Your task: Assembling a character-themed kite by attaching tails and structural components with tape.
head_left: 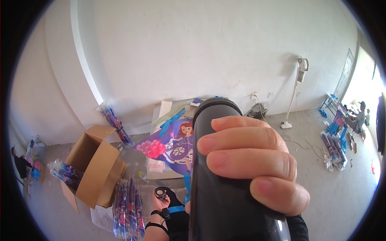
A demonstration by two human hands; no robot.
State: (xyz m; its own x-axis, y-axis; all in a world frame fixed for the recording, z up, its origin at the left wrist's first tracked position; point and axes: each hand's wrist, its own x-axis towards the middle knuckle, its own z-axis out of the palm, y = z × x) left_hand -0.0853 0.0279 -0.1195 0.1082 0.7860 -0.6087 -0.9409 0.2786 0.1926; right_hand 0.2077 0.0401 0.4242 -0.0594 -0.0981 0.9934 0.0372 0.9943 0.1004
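Close in front of the view, my right hand (pixel 257 160) is wrapped around a thick black cylinder (pixel 225 205), its fingertips lying across the front. The cylinder has a raised black rim at its upper end, and its lower part runs out of the picture. Lower down and left of it is my left hand (pixel 160 202), much smaller in view, with a strap and a dark device at the wrist. Its fingers appear curled about a small round black thing (pixel 160 193) with a tan centre. The cylinder hides part of what lies behind it.
An open cardboard box (pixel 94 180) stands at left, with wrapped bundles (pixel 128 213) beside it. A purple printed sheet (pixel 169 148) and pink round things (pixel 152 149) lie ahead. A white stick vacuum (pixel 297 80) leans on the wall; more bundles (pixel 333 146) lie at right.
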